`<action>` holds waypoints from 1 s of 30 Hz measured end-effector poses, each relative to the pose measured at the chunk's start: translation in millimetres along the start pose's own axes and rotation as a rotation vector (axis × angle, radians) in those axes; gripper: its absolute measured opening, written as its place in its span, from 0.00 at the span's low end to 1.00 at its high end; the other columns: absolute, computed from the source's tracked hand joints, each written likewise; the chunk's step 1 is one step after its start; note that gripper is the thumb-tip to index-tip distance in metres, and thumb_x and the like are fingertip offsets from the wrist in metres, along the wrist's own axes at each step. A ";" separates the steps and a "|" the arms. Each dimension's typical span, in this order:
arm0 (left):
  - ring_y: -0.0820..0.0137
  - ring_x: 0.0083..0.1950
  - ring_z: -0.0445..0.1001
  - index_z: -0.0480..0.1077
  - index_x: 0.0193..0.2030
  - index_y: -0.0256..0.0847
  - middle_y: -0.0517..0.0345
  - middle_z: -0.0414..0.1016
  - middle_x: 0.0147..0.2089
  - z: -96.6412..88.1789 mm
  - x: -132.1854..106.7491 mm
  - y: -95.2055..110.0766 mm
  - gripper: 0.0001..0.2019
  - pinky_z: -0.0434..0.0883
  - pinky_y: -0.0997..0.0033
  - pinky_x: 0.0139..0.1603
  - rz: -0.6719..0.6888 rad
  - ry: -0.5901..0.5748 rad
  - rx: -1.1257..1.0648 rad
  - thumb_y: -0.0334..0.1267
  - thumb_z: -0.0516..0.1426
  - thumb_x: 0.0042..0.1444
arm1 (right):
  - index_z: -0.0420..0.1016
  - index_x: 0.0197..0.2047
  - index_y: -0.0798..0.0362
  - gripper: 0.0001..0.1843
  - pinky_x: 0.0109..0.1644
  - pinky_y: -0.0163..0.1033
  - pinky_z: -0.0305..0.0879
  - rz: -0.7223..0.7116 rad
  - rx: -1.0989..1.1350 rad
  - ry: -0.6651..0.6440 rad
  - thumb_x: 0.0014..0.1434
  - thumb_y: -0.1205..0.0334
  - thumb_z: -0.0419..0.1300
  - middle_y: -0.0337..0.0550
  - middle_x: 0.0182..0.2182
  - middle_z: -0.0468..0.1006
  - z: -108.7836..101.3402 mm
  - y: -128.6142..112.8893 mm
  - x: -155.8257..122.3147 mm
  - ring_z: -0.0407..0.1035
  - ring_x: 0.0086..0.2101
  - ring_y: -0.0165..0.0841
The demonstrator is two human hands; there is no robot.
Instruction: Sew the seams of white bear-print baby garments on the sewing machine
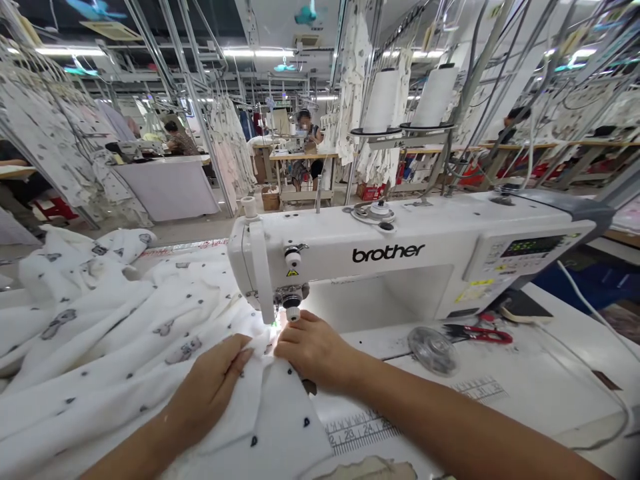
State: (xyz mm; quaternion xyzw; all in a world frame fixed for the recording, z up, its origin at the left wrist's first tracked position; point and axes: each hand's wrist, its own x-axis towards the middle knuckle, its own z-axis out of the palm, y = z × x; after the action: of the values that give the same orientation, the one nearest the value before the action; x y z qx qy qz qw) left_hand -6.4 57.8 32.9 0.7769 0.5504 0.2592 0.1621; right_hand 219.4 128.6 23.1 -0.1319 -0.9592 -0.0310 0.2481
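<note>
White fabric (165,313) printed with small grey animals and dark marks spreads across the table to the left of a white brother sewing machine (325,247). My left hand (215,373) pinches a fold of it between thumb and fingers, just left of the lit needle area. Close by, my right hand (315,350) has its fingers curled on the fabric's edge, right beside the presser foot. The needle and foot are mostly hidden by the machine head and my fingers. A loose fabric panel hangs toward me between both hands.
Right of my forearm lie red-handled thread snips (483,335) and a clear round container (433,350). A printed ruler scale (363,432) runs along the table's front. Two white thread cones (380,100) stand behind the machine. Other people work at machines farther back among hanging garments.
</note>
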 end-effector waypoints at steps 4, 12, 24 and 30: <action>0.68 0.35 0.72 0.68 0.44 0.43 0.59 0.73 0.34 -14.6 15.2 -26.6 0.12 0.69 0.69 0.38 0.238 0.009 0.144 0.37 0.44 0.66 | 0.71 0.32 0.57 0.11 0.49 0.43 0.56 -0.182 -0.228 -0.052 0.64 0.75 0.52 0.43 0.29 0.72 -5.7 0.0 0.9 0.62 0.32 0.35; 0.68 0.33 0.72 0.64 0.34 0.45 0.62 0.71 0.31 -8.4 -0.8 37.1 0.17 0.69 0.70 0.34 -0.159 -0.037 -0.070 0.47 0.42 0.69 | 0.75 0.42 0.53 0.06 0.54 0.39 0.54 -0.039 0.167 -0.177 0.65 0.67 0.58 0.41 0.41 0.74 -31.9 11.0 -8.7 0.63 0.42 0.33; 0.63 0.46 0.73 0.65 0.48 0.44 0.55 0.73 0.45 2.0 16.5 -1.7 0.11 0.71 0.66 0.46 0.173 -0.043 0.146 0.41 0.56 0.60 | 0.76 0.38 0.53 0.08 0.48 0.39 0.53 -0.012 0.170 -0.239 0.66 0.65 0.56 0.39 0.33 0.71 -28.9 -5.8 -7.7 0.60 0.37 0.33; 0.62 0.40 0.71 0.65 0.37 0.42 0.56 0.70 0.38 5.5 23.6 14.7 0.06 0.70 0.63 0.40 0.117 -0.099 0.257 0.41 0.55 0.59 | 0.74 0.35 0.53 0.08 0.48 0.40 0.53 -0.015 0.127 -0.243 0.66 0.64 0.56 0.38 0.31 0.72 -31.0 -4.7 -6.1 0.60 0.35 0.33</action>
State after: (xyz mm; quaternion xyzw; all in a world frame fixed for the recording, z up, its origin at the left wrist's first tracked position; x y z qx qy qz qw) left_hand 14.2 75.2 41.6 0.8339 0.5240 0.1570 0.0727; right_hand 237.8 118.7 47.3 -0.1116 -0.9832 0.0442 0.1376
